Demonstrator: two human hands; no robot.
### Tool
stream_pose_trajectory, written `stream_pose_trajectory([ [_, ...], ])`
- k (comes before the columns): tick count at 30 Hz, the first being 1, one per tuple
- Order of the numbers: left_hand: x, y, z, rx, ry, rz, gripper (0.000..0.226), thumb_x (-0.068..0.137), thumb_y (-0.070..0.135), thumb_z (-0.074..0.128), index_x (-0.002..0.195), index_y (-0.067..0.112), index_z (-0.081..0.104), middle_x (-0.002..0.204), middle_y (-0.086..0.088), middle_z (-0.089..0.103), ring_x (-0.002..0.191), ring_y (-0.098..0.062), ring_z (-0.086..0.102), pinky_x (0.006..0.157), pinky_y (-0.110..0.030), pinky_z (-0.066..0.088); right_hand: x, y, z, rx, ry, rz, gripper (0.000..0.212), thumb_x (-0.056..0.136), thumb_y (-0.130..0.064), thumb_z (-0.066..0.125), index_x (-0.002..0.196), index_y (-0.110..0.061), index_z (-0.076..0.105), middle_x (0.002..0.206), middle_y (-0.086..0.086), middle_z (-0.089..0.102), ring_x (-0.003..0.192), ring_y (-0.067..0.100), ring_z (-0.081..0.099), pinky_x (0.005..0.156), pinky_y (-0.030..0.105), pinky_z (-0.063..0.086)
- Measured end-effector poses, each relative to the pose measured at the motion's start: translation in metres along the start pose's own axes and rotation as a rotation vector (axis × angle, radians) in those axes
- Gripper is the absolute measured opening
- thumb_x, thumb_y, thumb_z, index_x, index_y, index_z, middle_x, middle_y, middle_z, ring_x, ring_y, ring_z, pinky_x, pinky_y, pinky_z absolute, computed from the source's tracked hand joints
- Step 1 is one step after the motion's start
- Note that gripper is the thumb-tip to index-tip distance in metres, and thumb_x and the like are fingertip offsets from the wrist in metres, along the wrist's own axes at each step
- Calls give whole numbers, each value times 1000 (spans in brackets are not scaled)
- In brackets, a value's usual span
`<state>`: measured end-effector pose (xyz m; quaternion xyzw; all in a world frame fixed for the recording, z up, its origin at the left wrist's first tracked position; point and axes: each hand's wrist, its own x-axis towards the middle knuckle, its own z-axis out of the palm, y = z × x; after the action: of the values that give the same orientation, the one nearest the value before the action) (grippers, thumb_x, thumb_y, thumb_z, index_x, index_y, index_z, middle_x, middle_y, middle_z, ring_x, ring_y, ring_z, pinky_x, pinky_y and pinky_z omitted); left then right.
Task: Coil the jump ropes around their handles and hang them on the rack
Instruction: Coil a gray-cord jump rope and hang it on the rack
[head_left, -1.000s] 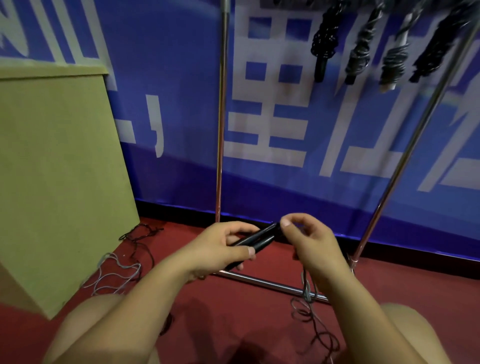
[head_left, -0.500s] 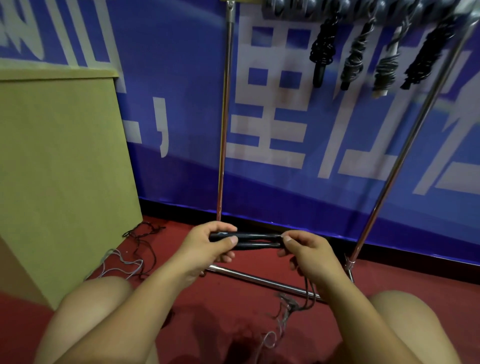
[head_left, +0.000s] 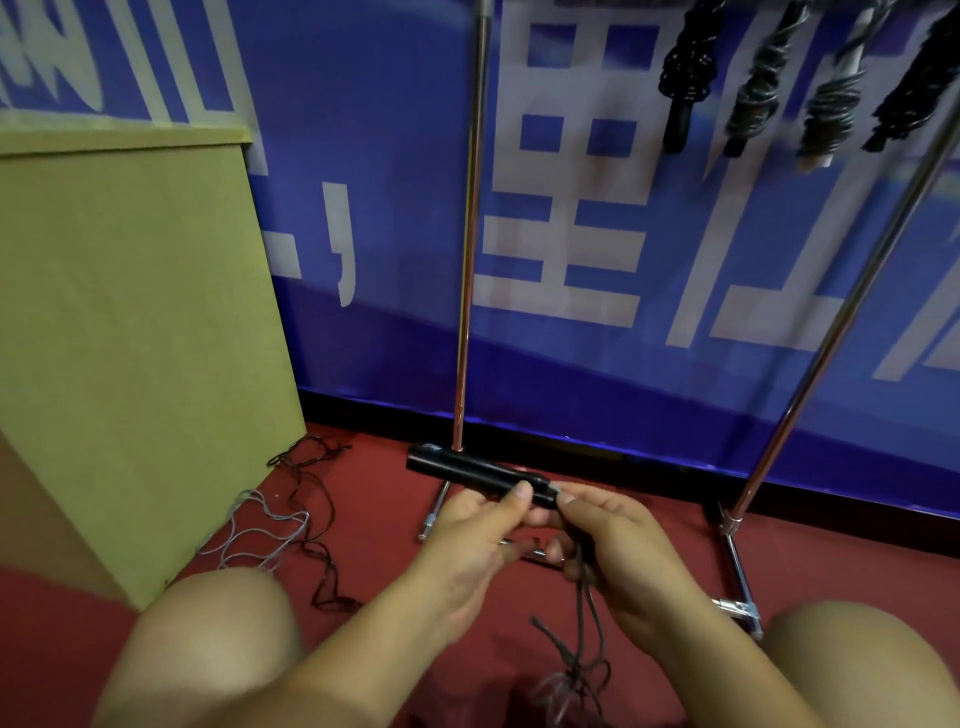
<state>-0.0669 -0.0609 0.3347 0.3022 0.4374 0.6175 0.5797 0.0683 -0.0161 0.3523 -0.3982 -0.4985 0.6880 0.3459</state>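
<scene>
The paired black cylindrical jump-rope handles (head_left: 480, 474) are pinched at their right end by both hands; the long axis runs leftward from the left hand's grip (head_left: 475, 538), and the dark cord (head_left: 582, 639) hangs below the right hand (head_left: 610, 551).

Looks like a sports or activity hall, perhaps a gym storage corner. Red matting floor (head_left: 649, 525) underfoot, spreading all around below the fingers (head_left: 519, 493). Straight ahead beyond the fingers, a large blue banner (head_left: 363, 156) printed with big pale characters, covering the wall down to a dark skirting. Just past the fingertips, a chrome rack (head_left: 465, 260) on floor rails, with coiled jump ropes (head_left: 685, 78) hung in a row high up to the right. Off to the left, a plain olive-tan box or counter (head_left: 130, 338), loose cords (head_left: 291, 519) heaped at its foot.
</scene>
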Motion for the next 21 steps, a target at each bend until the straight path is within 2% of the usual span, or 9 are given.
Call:
stream_pose_trajectory([
  [2,-2,-7,2,37,38,-39,23,101,20,55,107,2,67,85,-10,72,64,-19,61,73,-32,52,-1,2,2,-37,-20,42,25,101,-10,46,105,-7,71,95,18,74,55,16,57,47,24,37],
  [7,3,1,-1,-78,215,-49,17,101,17,54,109,7,66,108,-9,74,86,-20,70,69,-29,54,0,6,4,-45,-12,159,21,101,-11,49,108,-1,66,86,13,71,63,21,65,55,31,54],
  [9,6,7,-3,-145,239,-23,19,103,15,52,116,6,63,111,-10,74,92,-24,72,74,-31,57,2,5,6,-65,6,162,20,101,-10,50,106,1,66,80,11,67,62,22,66,57,33,57],
  [13,10,9,-7,-167,249,-17,22,104,17,49,121,8,60,106,-9,76,95,-23,74,91,-43,56,2,8,10,-110,-26,147,19,100,-12,53,105,-2,69,76,10,63,59,22,62,56,33,55],
  [14,11,9,-8,-177,252,-20,22,104,17,49,121,8,60,106,-10,76,97,-24,74,90,-43,56,2,9,11,-128,-41,138,19,100,-13,54,104,-4,70,75,10,62,58,21,60,56,32,54],
  [18,14,12,-10,-235,252,-24,20,103,15,50,119,6,59,106,-15,75,92,-24,75,71,-35,59,4,13,12,-203,-77,79,20,100,-17,54,97,-14,74,71,5,58,58,16,54,60,30,49],
  [21,16,17,-11,-258,274,-9,20,103,12,49,118,3,58,105,-17,74,86,-24,75,69,-36,60,7,16,11,-302,-88,97,27,100,-29,54,89,-15,75,65,1,55,57,12,48,65,29,42],
])
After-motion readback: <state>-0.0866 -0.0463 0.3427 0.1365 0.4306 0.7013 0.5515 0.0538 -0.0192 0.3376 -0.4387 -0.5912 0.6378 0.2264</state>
